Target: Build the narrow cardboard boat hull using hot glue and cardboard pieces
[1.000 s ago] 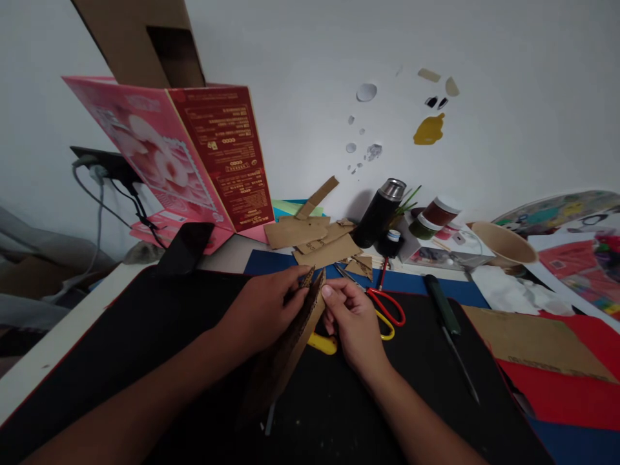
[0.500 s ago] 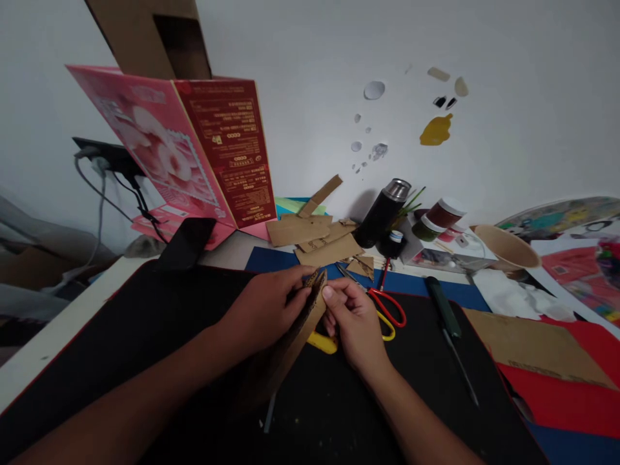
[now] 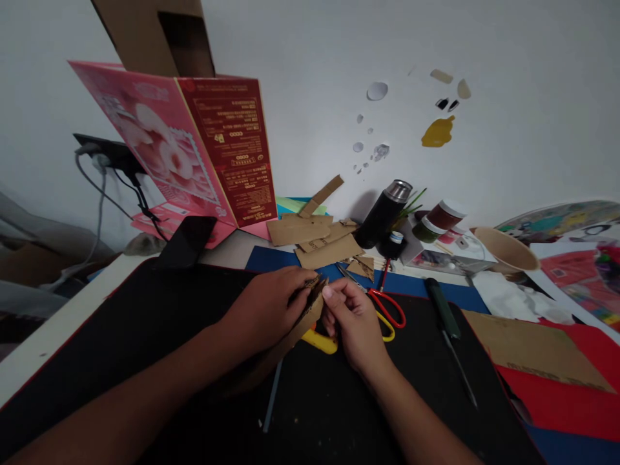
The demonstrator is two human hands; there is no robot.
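Cardboard piece [image 3: 310, 309] between the two hands is hard to read. Its lower part goes dark behind the left wrist and merges with the black mat [image 3: 145, 310], so I cannot tell its full shape. Only the top corner, with a rough edge, shows clearly. A yellow tool [image 3: 323, 343] lies on the mat under the hands and is mostly covered by them; its kind I cannot say. Both forearms are cut off by the bottom edge.

The left hand [image 3: 264, 313] is closed on the cardboard piece from the left, with the fingers pressed near its top corner. The right hand [image 3: 356, 323] is curled, half closed, and its thumb and forefinger pinch the same corner from the right. The piece is tilted above the mat, in the middle, close in front of the person.

Just beside the right hand lie red scissors [image 3: 387, 307], and further right a tool with a dark green handle [image 3: 443, 316]. A thin grey stick [image 3: 272, 394] lies on the mat below the hands. Behind the mat are loose cardboard scraps [image 3: 314, 239], a black flask [image 3: 385, 213], paint jars [image 3: 445, 213] and a paper cup [image 3: 506, 248]. A pink box [image 3: 194, 148] stands open at the back left against the white wall [image 3: 508, 116], which carries some spots of paint. At the right a flat cardboard sheet [image 3: 527, 349] rests on red paper [image 3: 571, 400].
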